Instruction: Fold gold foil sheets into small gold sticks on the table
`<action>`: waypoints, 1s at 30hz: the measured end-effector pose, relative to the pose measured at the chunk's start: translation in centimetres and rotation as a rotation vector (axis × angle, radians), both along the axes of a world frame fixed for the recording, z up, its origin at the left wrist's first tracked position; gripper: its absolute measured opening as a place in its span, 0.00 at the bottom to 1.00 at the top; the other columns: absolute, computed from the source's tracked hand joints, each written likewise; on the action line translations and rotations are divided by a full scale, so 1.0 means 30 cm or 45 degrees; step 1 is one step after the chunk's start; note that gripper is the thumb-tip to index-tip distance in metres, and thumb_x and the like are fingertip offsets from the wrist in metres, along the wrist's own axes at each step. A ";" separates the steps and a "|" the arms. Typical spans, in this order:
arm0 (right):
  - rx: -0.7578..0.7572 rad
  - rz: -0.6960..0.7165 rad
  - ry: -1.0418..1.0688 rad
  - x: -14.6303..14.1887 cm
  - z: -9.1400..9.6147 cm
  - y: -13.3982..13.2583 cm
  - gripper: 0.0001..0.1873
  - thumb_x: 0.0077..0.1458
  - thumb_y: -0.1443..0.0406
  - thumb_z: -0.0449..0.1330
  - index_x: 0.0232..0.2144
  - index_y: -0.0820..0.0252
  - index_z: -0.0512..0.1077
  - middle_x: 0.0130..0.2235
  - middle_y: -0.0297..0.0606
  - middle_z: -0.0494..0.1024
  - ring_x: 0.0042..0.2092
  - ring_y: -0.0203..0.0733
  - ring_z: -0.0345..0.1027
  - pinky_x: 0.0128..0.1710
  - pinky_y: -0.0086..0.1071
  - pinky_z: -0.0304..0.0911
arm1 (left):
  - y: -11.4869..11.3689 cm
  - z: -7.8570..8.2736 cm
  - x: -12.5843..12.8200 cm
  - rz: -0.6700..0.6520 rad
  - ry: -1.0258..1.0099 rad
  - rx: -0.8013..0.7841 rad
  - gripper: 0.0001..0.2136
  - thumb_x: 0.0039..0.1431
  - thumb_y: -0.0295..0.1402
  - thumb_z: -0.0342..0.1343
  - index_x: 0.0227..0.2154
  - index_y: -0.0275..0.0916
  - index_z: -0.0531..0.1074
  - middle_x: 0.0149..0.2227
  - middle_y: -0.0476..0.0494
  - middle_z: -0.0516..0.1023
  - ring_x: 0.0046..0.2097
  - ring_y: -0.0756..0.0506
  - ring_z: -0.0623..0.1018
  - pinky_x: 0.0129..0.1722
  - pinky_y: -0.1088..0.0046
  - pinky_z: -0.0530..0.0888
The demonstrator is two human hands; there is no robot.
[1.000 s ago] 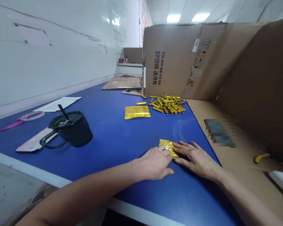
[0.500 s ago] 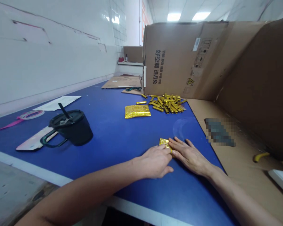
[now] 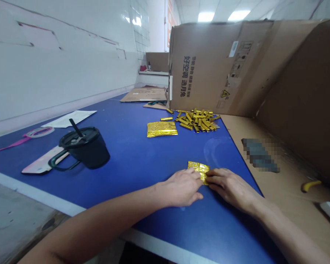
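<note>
A small piece of gold foil (image 3: 198,168) lies on the blue tabletop, with crease lines showing across it. My left hand (image 3: 183,187) rests over its lower left part, fingers stretched and pressing down, thumb apart. At the foil's right edge is my right hand (image 3: 231,187), its fingers bunched together on that edge; the fingertips are partly hidden. Farther back lies a flat stack of gold foil (image 3: 162,129). Beside it, a heap of short gold foil tubes (image 3: 199,121) is piled up, and a single gold tube (image 3: 166,118) sits apart from the heap.
A dark lidded mug (image 3: 85,148) with a straw stands on the left, near pink tape (image 3: 40,132) and a white paper (image 3: 70,119). A large cardboard box (image 3: 209,66) rises behind the heap. Cardboard (image 3: 277,190) borders the table on the right, holding a blurred dark object (image 3: 260,156).
My right hand has drawn its flattened fingers back to the right and bunched them at the foil's edge, uncovering more foil. My left hand stays on the foil. The view has shifted slightly.
</note>
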State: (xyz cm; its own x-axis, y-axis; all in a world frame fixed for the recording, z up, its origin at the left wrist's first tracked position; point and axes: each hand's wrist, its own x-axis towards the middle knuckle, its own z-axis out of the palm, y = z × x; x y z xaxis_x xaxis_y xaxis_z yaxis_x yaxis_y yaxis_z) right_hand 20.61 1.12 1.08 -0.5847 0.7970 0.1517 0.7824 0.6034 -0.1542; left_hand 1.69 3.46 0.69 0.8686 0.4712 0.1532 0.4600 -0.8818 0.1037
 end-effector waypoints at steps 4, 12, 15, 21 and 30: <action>0.096 -0.032 -0.056 -0.015 -0.010 -0.008 0.13 0.54 0.68 0.46 0.28 0.57 0.71 0.30 0.40 0.70 0.33 0.41 0.62 0.34 0.35 0.59 | 0.012 -0.005 -0.004 -0.016 -0.054 -0.020 0.13 0.51 0.38 0.51 0.35 0.34 0.68 0.37 0.42 0.69 0.41 0.45 0.67 0.43 0.71 0.64; -0.075 -0.108 0.195 -0.011 -0.024 0.002 0.11 0.54 0.68 0.46 0.27 0.58 0.67 0.28 0.37 0.68 0.32 0.38 0.61 0.31 0.31 0.59 | 0.026 -0.046 0.004 0.039 -0.221 -0.056 0.08 0.53 0.30 0.49 0.35 0.37 0.68 0.35 0.45 0.68 0.41 0.47 0.67 0.42 0.72 0.65; -0.094 -0.117 0.144 -0.010 -0.017 -0.003 0.10 0.54 0.68 0.47 0.28 0.58 0.68 0.29 0.37 0.68 0.32 0.39 0.61 0.32 0.33 0.59 | 0.030 -0.058 0.014 0.046 -0.235 -0.061 0.08 0.54 0.27 0.45 0.33 0.37 0.68 0.34 0.45 0.69 0.40 0.47 0.67 0.42 0.72 0.65; -0.024 -0.061 0.108 -0.036 -0.006 -0.021 0.11 0.52 0.68 0.49 0.35 0.55 0.70 0.33 0.39 0.70 0.35 0.41 0.62 0.35 0.34 0.60 | 0.031 -0.066 0.019 0.065 -0.270 -0.074 0.09 0.55 0.26 0.43 0.33 0.37 0.68 0.33 0.45 0.69 0.39 0.47 0.68 0.42 0.71 0.65; -0.056 -0.089 0.235 -0.036 -0.021 -0.008 0.13 0.53 0.68 0.47 0.33 0.54 0.70 0.32 0.36 0.72 0.37 0.39 0.64 0.36 0.31 0.60 | 0.028 -0.051 0.007 0.112 -0.268 -0.146 0.05 0.53 0.28 0.48 0.33 0.37 0.65 0.35 0.45 0.69 0.41 0.47 0.67 0.42 0.70 0.65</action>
State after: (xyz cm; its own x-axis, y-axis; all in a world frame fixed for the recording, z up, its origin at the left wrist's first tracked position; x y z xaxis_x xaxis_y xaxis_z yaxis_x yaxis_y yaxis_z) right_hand 19.54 0.89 0.46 -0.4932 0.8429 0.2151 0.7782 0.5380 -0.3240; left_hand 1.92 4.29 -0.83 0.7781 0.5684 0.2675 0.4924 -0.8163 0.3020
